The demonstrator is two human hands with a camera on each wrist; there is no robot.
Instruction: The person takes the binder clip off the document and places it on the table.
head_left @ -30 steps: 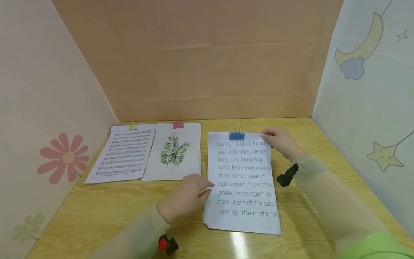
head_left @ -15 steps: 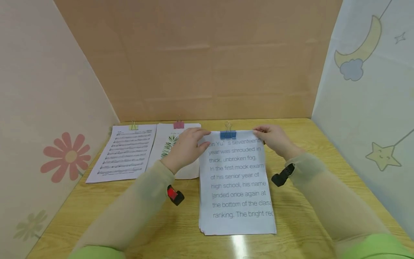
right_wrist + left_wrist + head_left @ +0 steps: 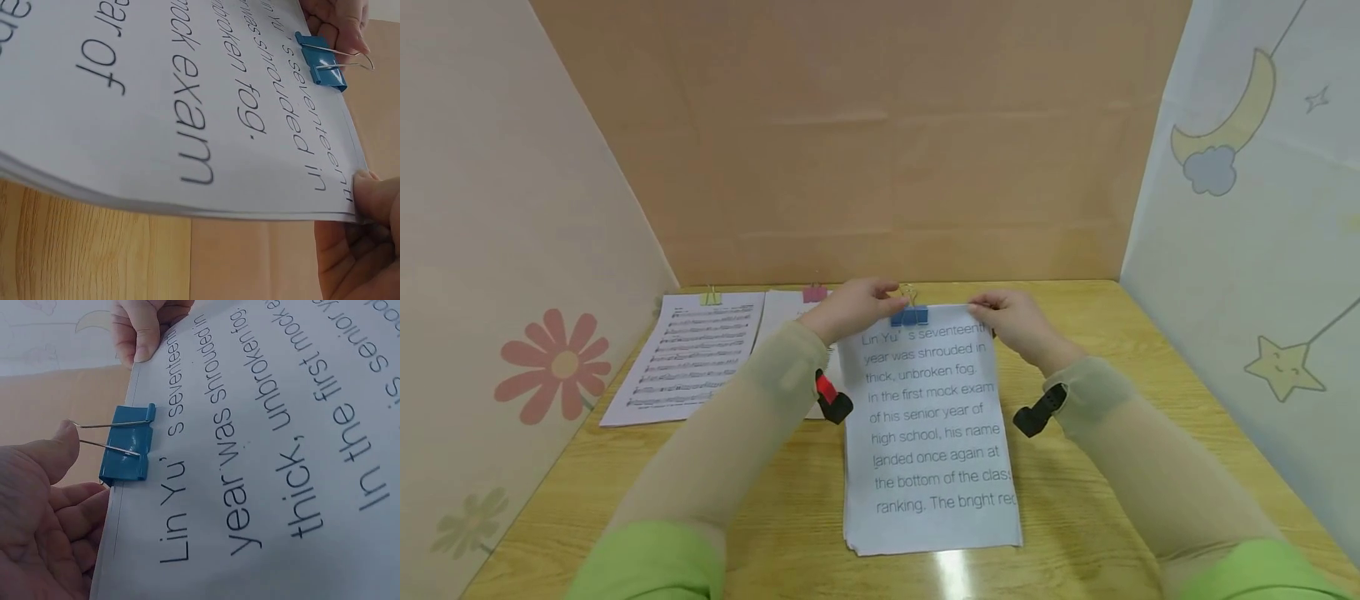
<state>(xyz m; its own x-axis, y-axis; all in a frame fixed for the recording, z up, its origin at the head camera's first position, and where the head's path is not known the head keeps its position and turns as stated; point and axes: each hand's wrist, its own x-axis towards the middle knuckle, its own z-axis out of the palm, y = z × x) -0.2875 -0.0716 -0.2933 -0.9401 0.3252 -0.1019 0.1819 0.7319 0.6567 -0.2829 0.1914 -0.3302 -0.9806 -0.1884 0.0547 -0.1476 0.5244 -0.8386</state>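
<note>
Fingers (image 3: 62,434) pinch paper stack's (image 3: 928,433) top edge.

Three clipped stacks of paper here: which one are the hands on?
The text stack with the blue clip. Both hands hold its top edge; the music sheets and pink-clipped stack lie untouched.

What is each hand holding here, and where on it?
Right hand pinches the text paper stack at its top right corner. Left hand holds the stack's top edge, thumb against the blue binder clip's wire handles.
</note>
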